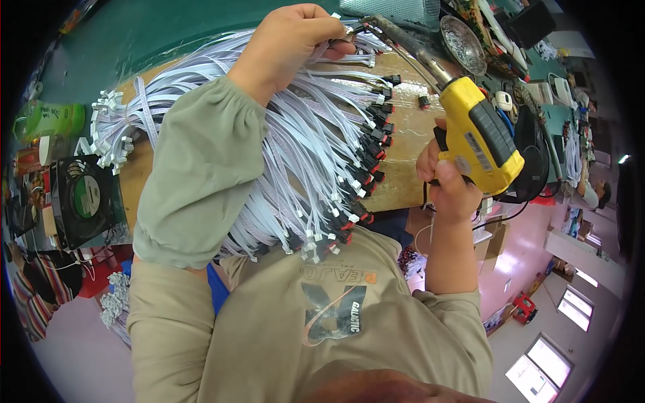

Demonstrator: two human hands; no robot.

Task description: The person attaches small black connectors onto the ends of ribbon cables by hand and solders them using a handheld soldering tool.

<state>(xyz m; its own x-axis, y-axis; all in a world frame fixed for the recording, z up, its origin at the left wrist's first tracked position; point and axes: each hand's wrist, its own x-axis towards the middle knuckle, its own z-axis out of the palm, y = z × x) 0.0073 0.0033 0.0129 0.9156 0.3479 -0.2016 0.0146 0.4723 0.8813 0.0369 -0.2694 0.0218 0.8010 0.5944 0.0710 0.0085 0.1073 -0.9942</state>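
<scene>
- Our left hand (295,40) pinches the end of one thin white wire lead (349,30) between the fingertips, so this hand is closed on the lead, at the far edge of the wooden board (403,168).
- Our right hand (447,181) is clenched around the handle of the yellow soldering gun (480,134); its long metal tip (393,33) reaches to just beside the pinched wire end.
- Under our left forearm lies the big fan of white leads (302,161), with black and red connectors (366,161) on the side toward the soldering gun.
- We judge the leads very light, soft and floppy; they slip easily, so it is best to hold one close to its bare end.
- We judge the gun heavier and stiff; we should hold only the handle, because the tip is probably hot.
</scene>
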